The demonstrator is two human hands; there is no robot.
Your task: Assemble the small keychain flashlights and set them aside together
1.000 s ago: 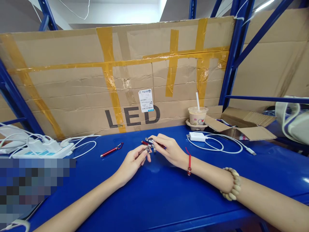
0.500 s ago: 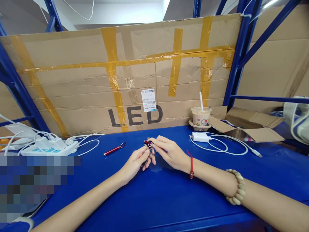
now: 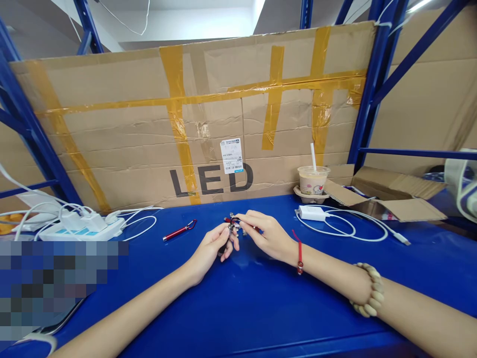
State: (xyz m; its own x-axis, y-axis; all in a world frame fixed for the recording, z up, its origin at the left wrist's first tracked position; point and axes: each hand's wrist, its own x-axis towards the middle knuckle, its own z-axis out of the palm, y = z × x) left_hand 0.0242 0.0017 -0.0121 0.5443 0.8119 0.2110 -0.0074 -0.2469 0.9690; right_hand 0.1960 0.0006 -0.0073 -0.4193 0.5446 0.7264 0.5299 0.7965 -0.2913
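My left hand [image 3: 212, 244] pinches a small keychain-like cluster [image 3: 233, 224] of metal pieces with a dark loop and a bit of red. Its exact kind is too small to make out. The fingers of my right hand [image 3: 271, 234] close on the loop's upper right side, so both hands meet over the middle of the table. A slim red metal stick [image 3: 178, 233] with a clip at its far end lies to the left of my left hand, touched by neither hand.
On the blue table [image 3: 208, 318], a white power strip [image 3: 80, 229] with cables stands left. A white charger [image 3: 312, 213] with its cord, a drink cup [image 3: 313, 181] in a holder and an opened cardboard box [image 3: 398, 189] are right. A large cardboard sheet [image 3: 137, 149] stands behind.
My right fingers have drawn slightly to the right, and more of the dark loop and metal pieces shows between the hands. The whole view has shifted a little.
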